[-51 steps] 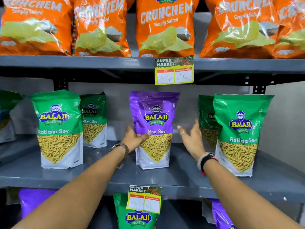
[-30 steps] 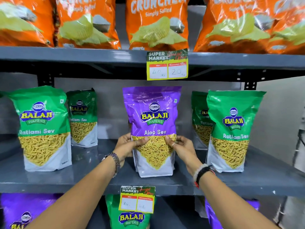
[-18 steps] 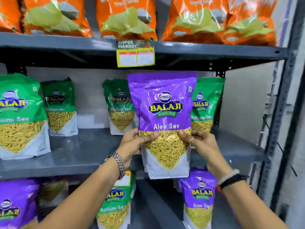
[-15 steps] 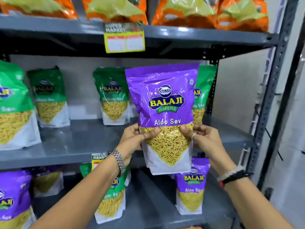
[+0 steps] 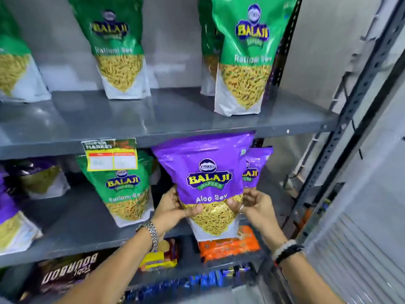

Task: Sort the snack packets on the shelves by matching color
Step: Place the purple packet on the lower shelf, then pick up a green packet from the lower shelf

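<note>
I hold a purple Aloo Sev packet (image 5: 206, 172) upright in front of the lower shelf (image 5: 87, 224). My left hand (image 5: 173, 207) grips its left side and my right hand (image 5: 252, 205) grips its right side. Right behind it stands another purple packet (image 5: 256, 165), mostly hidden. A green Ratlami Sev packet (image 5: 125, 194) stands on the same shelf to the left. The shelf above (image 5: 153, 119) carries green packets: one at the right front (image 5: 245, 55), one in the middle (image 5: 118, 47), one at the left edge (image 5: 15, 69).
A purple packet (image 5: 8, 211) is cut off at the lower shelf's far left, with a dim one (image 5: 39, 178) behind it. Price tag (image 5: 111, 154) hangs on the upper shelf's edge. Orange (image 5: 228, 244), yellow (image 5: 157, 257) and dark (image 5: 68, 273) packs lie below. A metal upright (image 5: 341, 123) stands at the right.
Both hands took the purple packet off the middle shelf and carried it down and to the right, in front of the lower shelf. My view dropped with it.
</note>
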Action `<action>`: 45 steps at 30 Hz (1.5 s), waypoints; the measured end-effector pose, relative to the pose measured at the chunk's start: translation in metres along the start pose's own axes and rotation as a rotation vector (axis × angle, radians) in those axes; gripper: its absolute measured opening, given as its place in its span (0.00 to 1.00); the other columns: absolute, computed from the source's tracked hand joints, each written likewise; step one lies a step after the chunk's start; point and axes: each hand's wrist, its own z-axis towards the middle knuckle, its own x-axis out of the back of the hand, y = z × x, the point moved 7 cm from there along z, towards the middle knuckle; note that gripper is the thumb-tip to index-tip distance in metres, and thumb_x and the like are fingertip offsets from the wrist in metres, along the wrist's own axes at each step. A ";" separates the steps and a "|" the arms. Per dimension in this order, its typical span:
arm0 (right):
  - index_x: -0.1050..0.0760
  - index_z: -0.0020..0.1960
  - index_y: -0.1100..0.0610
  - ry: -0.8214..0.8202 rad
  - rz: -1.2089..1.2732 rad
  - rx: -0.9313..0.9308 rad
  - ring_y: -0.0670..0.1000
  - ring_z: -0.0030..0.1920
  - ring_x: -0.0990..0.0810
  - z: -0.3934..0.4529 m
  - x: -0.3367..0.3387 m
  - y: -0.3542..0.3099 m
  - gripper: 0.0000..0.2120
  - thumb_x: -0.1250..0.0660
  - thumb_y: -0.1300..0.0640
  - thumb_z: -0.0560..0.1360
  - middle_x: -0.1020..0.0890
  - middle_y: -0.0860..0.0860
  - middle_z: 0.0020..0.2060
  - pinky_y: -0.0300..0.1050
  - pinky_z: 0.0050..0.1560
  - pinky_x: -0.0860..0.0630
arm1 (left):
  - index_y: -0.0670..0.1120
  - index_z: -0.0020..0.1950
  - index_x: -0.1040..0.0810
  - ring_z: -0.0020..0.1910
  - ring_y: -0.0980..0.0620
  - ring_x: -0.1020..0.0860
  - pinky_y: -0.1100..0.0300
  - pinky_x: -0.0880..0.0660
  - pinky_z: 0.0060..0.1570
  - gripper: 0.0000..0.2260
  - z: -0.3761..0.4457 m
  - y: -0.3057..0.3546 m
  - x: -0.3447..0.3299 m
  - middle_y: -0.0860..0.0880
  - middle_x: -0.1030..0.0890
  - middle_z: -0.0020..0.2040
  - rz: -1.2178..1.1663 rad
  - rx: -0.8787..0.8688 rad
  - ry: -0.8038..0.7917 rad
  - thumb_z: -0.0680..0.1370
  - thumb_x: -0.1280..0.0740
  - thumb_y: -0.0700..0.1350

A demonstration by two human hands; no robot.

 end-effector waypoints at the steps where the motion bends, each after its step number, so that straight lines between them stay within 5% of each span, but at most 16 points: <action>1: 0.23 0.38 0.55 0.007 0.010 -0.005 0.40 0.32 0.20 0.003 -0.008 0.009 0.13 0.24 0.67 0.60 0.16 0.43 0.27 0.34 0.38 0.22 | 0.46 0.48 0.28 0.34 0.68 0.21 0.75 0.26 0.33 0.22 0.005 -0.009 0.004 0.59 0.16 0.34 0.011 0.008 0.017 0.62 0.29 0.25; 6: 0.28 0.37 0.53 0.003 0.042 -0.028 0.35 0.25 0.27 0.027 -0.048 0.048 0.15 0.28 0.71 0.65 0.22 0.39 0.20 0.27 0.31 0.30 | 0.44 0.51 0.30 0.35 0.68 0.21 0.74 0.25 0.35 0.24 0.039 -0.052 0.034 0.51 0.22 0.45 0.070 0.047 0.074 0.63 0.30 0.24; 10: 0.28 0.39 0.53 0.070 0.008 -0.098 0.38 0.28 0.31 0.047 -0.075 0.085 0.14 0.26 0.68 0.65 0.27 0.40 0.22 0.37 0.37 0.30 | 0.40 0.57 0.31 0.39 0.67 0.20 0.72 0.23 0.39 0.28 0.064 -0.086 0.060 0.46 0.21 0.51 0.107 0.087 0.110 0.62 0.28 0.26; 14: 0.27 0.45 0.62 0.156 0.104 -0.190 0.46 0.37 0.28 0.060 -0.095 0.107 0.12 0.30 0.73 0.66 0.30 0.63 0.32 0.36 0.39 0.25 | 0.41 0.55 0.29 0.38 0.68 0.20 0.72 0.23 0.40 0.26 0.083 -0.109 0.073 0.45 0.20 0.50 0.115 0.087 0.133 0.61 0.27 0.27; 19: 0.35 0.35 0.51 0.219 -0.004 -0.189 0.39 0.25 0.35 0.075 -0.099 0.111 0.18 0.30 0.69 0.68 0.38 0.48 0.28 0.27 0.33 0.32 | 0.39 0.63 0.31 0.37 0.70 0.22 0.75 0.25 0.40 0.29 0.104 -0.112 0.071 0.43 0.20 0.52 0.096 0.067 0.122 0.63 0.26 0.31; 22: 0.27 0.46 0.61 0.263 -0.023 -0.176 0.39 0.32 0.30 0.076 -0.099 0.112 0.09 0.29 0.63 0.69 0.28 0.51 0.34 0.25 0.37 0.31 | 0.39 0.62 0.31 0.41 0.66 0.21 0.77 0.27 0.39 0.28 0.112 -0.113 0.070 0.44 0.21 0.52 0.075 0.076 0.099 0.64 0.27 0.31; 24: 0.26 0.52 0.62 0.284 -0.081 -0.184 0.47 0.41 0.24 0.072 -0.100 0.113 0.18 0.27 0.53 0.68 0.23 0.53 0.40 0.35 0.47 0.28 | 0.39 0.60 0.31 0.48 0.56 0.22 0.76 0.26 0.42 0.27 0.109 -0.119 0.074 0.43 0.22 0.54 0.065 0.084 0.103 0.64 0.27 0.31; 27: 0.30 0.44 0.60 0.277 -0.163 -0.224 0.47 0.37 0.26 0.062 -0.101 0.124 0.14 0.28 0.53 0.69 0.25 0.49 0.34 0.33 0.41 0.30 | 0.36 0.60 0.31 0.57 0.48 0.27 0.76 0.26 0.43 0.24 0.092 -0.140 0.090 0.43 0.26 0.58 -0.032 0.114 0.192 0.66 0.30 0.28; 29: 0.31 0.42 0.60 0.296 -0.223 -0.297 0.44 0.32 0.29 0.052 -0.101 0.136 0.10 0.29 0.59 0.70 0.28 0.48 0.30 0.32 0.34 0.32 | 0.34 0.60 0.31 0.58 0.46 0.28 0.71 0.23 0.43 0.20 0.073 -0.159 0.107 0.42 0.26 0.58 -0.096 0.152 0.260 0.69 0.34 0.28; 32: 0.24 0.40 0.61 0.133 -0.281 -0.454 0.47 0.34 0.25 0.040 -0.125 0.156 0.02 0.32 0.65 0.70 0.23 0.53 0.33 0.34 0.35 0.27 | 0.38 0.58 0.27 0.54 0.47 0.24 0.49 0.25 0.55 0.15 0.039 -0.190 0.145 0.42 0.22 0.54 -0.104 0.242 0.404 0.72 0.33 0.34; 35: 0.26 0.52 0.66 -0.026 -0.200 -0.533 0.45 0.34 0.27 0.031 -0.169 0.156 0.09 0.34 0.67 0.71 0.24 0.52 0.35 0.27 0.26 0.30 | 0.42 0.49 0.24 0.42 0.62 0.20 0.44 0.29 0.61 0.07 0.022 -0.209 0.190 0.52 0.17 0.43 -0.159 0.288 0.495 0.73 0.35 0.34; 38: 0.30 0.60 0.68 -0.176 -0.204 -0.500 0.52 0.44 0.23 0.031 -0.217 0.137 0.16 0.35 0.67 0.73 0.21 0.58 0.45 0.35 0.40 0.24 | 0.49 0.40 0.26 0.35 0.64 0.21 0.59 0.24 0.51 0.13 0.021 -0.208 0.232 0.59 0.18 0.32 -0.154 0.280 0.582 0.71 0.34 0.30; 41: 0.37 0.66 0.69 -0.195 -0.232 -0.406 0.58 0.53 0.25 0.041 -0.251 0.116 0.24 0.35 0.70 0.72 0.26 0.69 0.60 0.31 0.38 0.26 | 0.46 0.48 0.27 0.38 0.65 0.21 0.77 0.26 0.41 0.11 0.029 -0.181 0.256 0.59 0.19 0.40 -0.034 0.211 0.552 0.71 0.31 0.34; 45: 0.44 0.70 0.65 -0.240 -0.252 -0.309 0.57 0.69 0.33 0.063 -0.283 0.095 0.34 0.30 0.65 0.69 0.33 0.63 0.69 0.45 0.66 0.31 | 0.40 0.64 0.33 0.59 0.50 0.26 0.56 0.27 0.59 0.28 0.056 -0.164 0.267 0.45 0.24 0.60 -0.057 0.158 0.291 0.67 0.27 0.35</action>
